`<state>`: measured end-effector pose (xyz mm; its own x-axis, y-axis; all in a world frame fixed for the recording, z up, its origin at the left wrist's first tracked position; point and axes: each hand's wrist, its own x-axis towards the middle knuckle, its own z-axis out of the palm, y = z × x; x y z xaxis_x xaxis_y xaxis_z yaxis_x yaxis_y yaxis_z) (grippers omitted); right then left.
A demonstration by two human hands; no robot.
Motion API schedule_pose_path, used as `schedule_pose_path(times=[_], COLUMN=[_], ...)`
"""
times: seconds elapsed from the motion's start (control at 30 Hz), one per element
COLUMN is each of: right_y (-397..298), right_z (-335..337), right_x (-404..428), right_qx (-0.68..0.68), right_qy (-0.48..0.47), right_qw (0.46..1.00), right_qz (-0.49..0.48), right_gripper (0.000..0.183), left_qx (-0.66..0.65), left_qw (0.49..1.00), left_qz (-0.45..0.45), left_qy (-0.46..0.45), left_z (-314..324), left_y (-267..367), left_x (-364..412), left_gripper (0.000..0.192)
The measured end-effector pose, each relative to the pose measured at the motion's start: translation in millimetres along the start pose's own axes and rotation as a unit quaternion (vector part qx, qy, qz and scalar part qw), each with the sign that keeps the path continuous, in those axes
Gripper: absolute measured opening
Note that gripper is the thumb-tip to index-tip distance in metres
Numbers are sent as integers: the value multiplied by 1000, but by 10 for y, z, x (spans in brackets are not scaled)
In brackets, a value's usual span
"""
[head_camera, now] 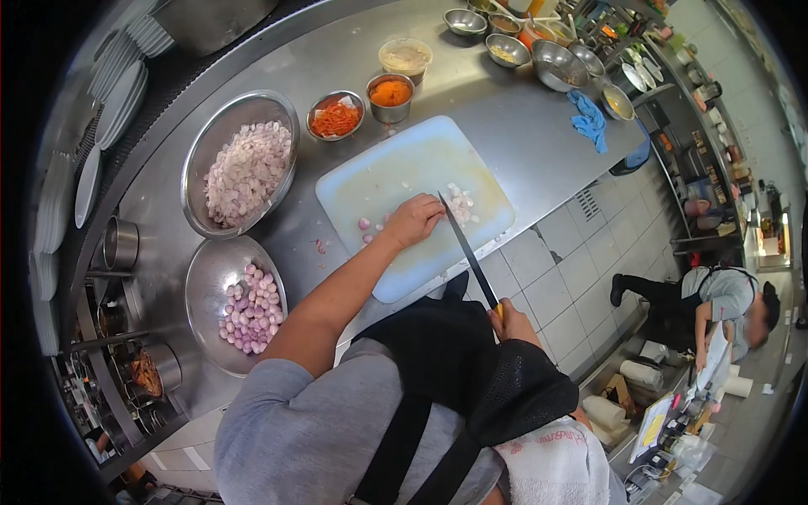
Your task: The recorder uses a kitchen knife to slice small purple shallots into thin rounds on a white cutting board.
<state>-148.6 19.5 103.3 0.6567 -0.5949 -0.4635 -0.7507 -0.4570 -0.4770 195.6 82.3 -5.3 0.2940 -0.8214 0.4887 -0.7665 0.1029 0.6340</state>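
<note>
On a pale plastic cutting board (404, 151), the curled fingers of my left hand (416, 221) press on a small shallot piece, mostly hidden beneath them. My right hand (512, 323) grips the yellow handle of a long kitchen knife (466, 246), whose tip end rests beside my left fingertips. Sliced shallots (461, 203) lie just beyond the blade, and several peeled shallots (364, 223) are near my left wrist. A steel bowl (202, 297) of whole peeled shallots (252, 309) stands left of my forearm. Behind it, another large steel bowl (192, 170) holds a heap of sliced shallots (246, 173).
Beyond the board are a bowl of shredded orange food (336, 120), a steel pot of orange food (390, 93) and a plastic tub (406, 55). A blue cloth (588, 120) and several steel bowls lie farther right. Another person (719, 297) bends over a counter at right.
</note>
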Motion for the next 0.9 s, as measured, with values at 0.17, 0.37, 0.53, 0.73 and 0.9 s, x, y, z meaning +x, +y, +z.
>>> schedule_pose_path(times=[0.17, 0.37, 0.53, 0.73, 0.9], right_y=[249, 243, 124, 32, 68], right_z=[305, 273, -50, -179, -73], right_x=[285, 447, 114, -69, -27], right_qx=[37, 54, 24, 20, 19], right_qy=[-1, 34, 27, -30, -34], right_qw=[999, 996, 999, 999, 999], right_qz=[-14, -58, -19, -9, 1], right_gripper=[35, 36, 38, 39, 39], left_qx=[0, 8, -5, 7, 15], left_qw=[1000, 1000, 1000, 1000, 1000], left_qz=[-13, -25, -6, -25, -8], left_qy=[-27, 6, -2, -17, -12], left_z=[21, -8, 37, 11, 27], left_y=[-11, -52, -10, 1, -10], left_x=[21, -99, 4, -43, -7], left_gripper=[11, 11, 12, 15, 16])
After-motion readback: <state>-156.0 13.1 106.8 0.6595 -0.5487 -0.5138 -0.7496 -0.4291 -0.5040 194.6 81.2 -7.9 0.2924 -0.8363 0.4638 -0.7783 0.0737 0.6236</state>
